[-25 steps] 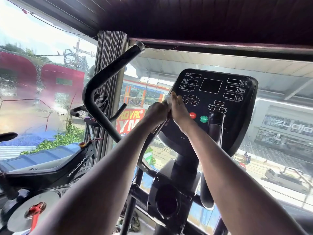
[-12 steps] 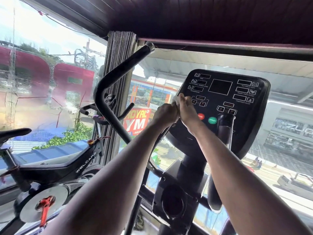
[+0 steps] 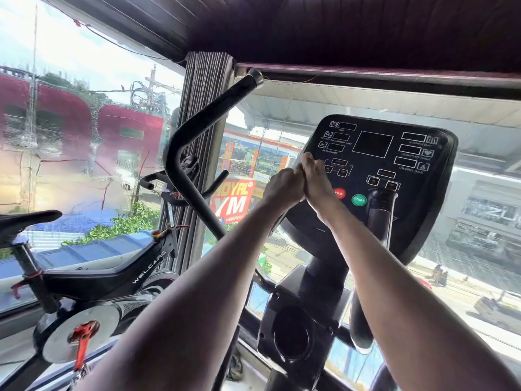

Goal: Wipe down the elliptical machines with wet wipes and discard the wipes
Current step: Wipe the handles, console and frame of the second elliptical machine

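The elliptical's black console [image 3: 394, 153] with a red stop and a green start button faces me at the centre right. My left hand [image 3: 284, 187] and my right hand [image 3: 317, 182] are pressed together at the console's left edge, fingers curled. A small pale bit of wet wipe [image 3: 296, 164] shows at their fingertips, pinched between both hands; the rest of it is hidden. The elliptical's curved left handlebar [image 3: 197, 136] rises to the left of my hands. A shorter black grip [image 3: 379, 210] stands under the console's buttons.
A black spin bike [image 3: 93, 277] with a silver flywheel [image 3: 79, 331] stands at the left. Large windows [image 3: 70, 136] close off the space right behind both machines. A bunched curtain [image 3: 205, 114] hangs at the window corner.
My hands stay joined at the console's left edge, fingers working slightly. My view has swung a little left, so the console sits further right and more of the spin bike shows.
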Tool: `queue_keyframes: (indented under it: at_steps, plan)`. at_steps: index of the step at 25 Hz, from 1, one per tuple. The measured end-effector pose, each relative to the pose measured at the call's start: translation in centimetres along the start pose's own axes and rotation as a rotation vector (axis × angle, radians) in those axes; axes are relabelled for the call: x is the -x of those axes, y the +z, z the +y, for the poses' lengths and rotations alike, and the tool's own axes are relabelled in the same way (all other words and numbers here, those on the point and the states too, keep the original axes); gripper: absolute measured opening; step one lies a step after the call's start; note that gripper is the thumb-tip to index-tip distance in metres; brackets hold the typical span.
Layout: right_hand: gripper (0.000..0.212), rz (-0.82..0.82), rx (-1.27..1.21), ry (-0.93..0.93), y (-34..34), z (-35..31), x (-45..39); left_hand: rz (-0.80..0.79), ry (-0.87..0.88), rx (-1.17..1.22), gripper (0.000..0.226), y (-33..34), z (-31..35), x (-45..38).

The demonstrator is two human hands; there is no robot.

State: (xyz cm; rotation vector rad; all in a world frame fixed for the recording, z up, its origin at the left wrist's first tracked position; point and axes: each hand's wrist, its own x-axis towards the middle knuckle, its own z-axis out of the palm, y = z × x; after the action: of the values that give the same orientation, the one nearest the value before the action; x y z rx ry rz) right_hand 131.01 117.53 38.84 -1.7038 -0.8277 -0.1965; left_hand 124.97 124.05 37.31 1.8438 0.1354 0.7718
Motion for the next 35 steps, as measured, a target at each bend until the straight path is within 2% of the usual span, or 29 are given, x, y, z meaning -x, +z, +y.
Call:
queue_keyframes:
  at_steps: [1, 3, 7, 9, 12, 13, 15, 17, 19, 20, 21, 23, 25, 27, 28, 30, 32, 35]
  plan:
    - [0.046, 0.000, 0.044, -0.022, -0.1, 0.0, 0.2, 0.005, -0.009, -0.043, 0.048, -0.3, -0.9, 0.0]
    - [0.049, 0.005, 0.126, -0.057, -0.3, 0.2, 0.2, 0.011, -0.113, 0.017, 0.053, -1.1, -2.5, 0.3]
    - [0.041, -0.009, 0.183, -0.076, 0.0, 0.3, 0.6, -0.074, -0.302, 0.047, 0.042, -3.1, -6.2, 1.4]
    - [0.039, 0.002, 0.175, -0.086, -0.1, 0.2, 0.6, -0.025, -0.255, 0.035, 0.038, -3.3, -5.9, 1.4]
    - [0.032, 0.062, 0.221, -0.089, 0.0, 0.3, 0.5, 0.030, -0.080, 0.116, 0.037, -1.6, -3.1, 0.9]
    - [0.036, 0.097, 0.345, -0.104, 0.0, 0.6, 0.6, 0.020, -0.044, 0.064, 0.040, -1.2, -2.6, 0.7]
    - [0.061, 0.140, 0.717, -0.154, 0.4, 1.2, 1.8, 0.094, -0.013, -0.054, 0.041, -1.1, -3.9, 1.2]
    - [0.083, 0.110, 0.965, -0.254, 1.5, 1.4, 3.4, 0.058, -0.135, 0.045, 0.042, -2.4, -6.5, 3.4]
    - [0.100, 0.094, 1.079, -0.338, 3.0, 1.2, 4.6, -0.040, -0.274, 0.207, 0.039, -3.6, -9.3, 5.6]
    - [0.103, 0.087, 1.128, -0.372, 3.8, 1.3, 5.1, -0.060, -0.278, 0.263, 0.034, -4.1, -9.9, 6.3]
    - [0.102, 0.068, 1.174, -0.403, 4.6, 1.6, 5.5, -0.059, -0.254, 0.301, 0.028, -4.5, -10.0, 6.7]
    - [0.084, 0.019, 1.176, -0.439, 5.9, 1.9, 6.0, 0.081, -0.205, 0.365, 0.031, -5.0, -9.0, 6.5]
    - [0.060, 0.038, 0.955, -0.442, 6.0, 1.5, 5.7, 0.146, -0.148, 0.416, 0.029, -4.5, -8.0, 6.3]
    - [0.049, 0.105, 0.735, -0.436, 4.8, 1.1, 4.9, 0.130, -0.082, 0.282, 0.049, -2.8, -8.4, 6.5]
    - [0.046, 0.112, 0.757, -0.462, 4.0, 1.2, 4.6, 0.155, -0.053, 0.180, 0.053, -2.1, -8.7, 7.0]
    - [0.045, 0.035, 0.928, -0.544, 3.1, 2.0, 4.6, 0.265, -0.029, 0.139, 0.042, -1.3, -10.0, 7.0]
    - [0.047, -0.047, 1.025, -0.571, 3.1, 2.8, 4.9, 0.322, -0.060, 0.230, 0.028, -1.2, -11.7, 7.0]
    - [0.056, -0.026, 1.077, -0.544, 3.9, 3.2, 4.6, 0.296, -0.144, 0.366, 0.029, -1.4, -14.8, 7.6]
